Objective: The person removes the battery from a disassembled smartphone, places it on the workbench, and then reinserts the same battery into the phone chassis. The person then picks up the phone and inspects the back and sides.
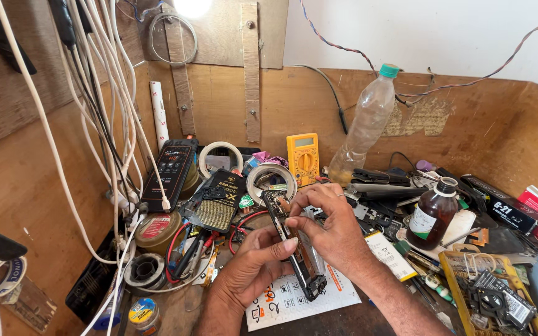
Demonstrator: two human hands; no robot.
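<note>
1. The left hand (253, 258) comes up from the bottom edge of the view and cups an opened phone (294, 239) from below, with the thumb laid along its near edge and the fingers curled under it, closed on the frame.
2. The right hand (334, 227) reaches in from the lower right and lies over the top of the phone; its fingers are bent together and pinch at the upper part of the exposed inside, with a ring showing on one finger.
3. The two hands are close together, touching at the phone, and both are clamped on it.
4. The phone is held tilted above the middle of the workbench (356, 317), its long side running from the upper left to the lower right, with its dark lower end pointing at the viewer.
5. Beneath the hands lies a white printed sheet (281, 302).
6. Behind the phone stand a yellow multimeter (302, 157) and a clear plastic bottle (365, 127) with a green cap, both leaning against the wooden back wall.
7. To the right of the right hand stands a brown glass bottle (432, 214).
8. To the left lie a roll of tape (271, 182), a black handheld device (172, 171) and white cables (116, 124) hanging down the side wall.
</note>
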